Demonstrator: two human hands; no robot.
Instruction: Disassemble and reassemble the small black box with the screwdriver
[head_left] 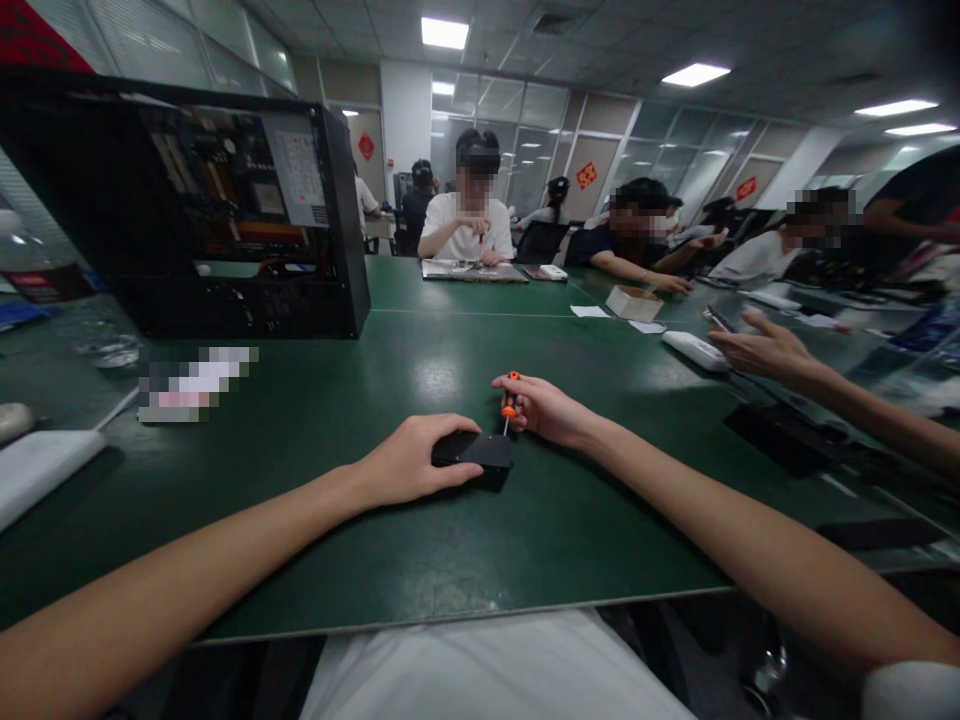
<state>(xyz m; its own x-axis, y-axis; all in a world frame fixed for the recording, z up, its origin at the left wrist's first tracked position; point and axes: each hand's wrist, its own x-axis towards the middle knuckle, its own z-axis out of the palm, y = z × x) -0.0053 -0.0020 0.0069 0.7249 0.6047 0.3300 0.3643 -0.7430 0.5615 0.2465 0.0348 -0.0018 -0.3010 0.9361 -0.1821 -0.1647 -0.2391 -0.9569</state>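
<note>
Black box, head view: on the green surface, in front of the wearer, near the edge. Left hand wraps its left end, thumb on the near side, fingers over the far side. Right hand pinches an orange-and-black screwdriver by the handle.

Handling, by judgement: casing looks rigid, moderately light, smooth enough to slide or twist if held loosely. Best hold: across the two long sides, leaving the right end free. Screwdriver likely stiff and light; grip the handle, not the thin shaft.

Axes: box lies lengthwise roughly left to right, right end angled slightly toward the wearer. Screwdriver stands tilted, handle up, shaft down to the box's far right corner; contact at the tip, cannot tell.
</note>
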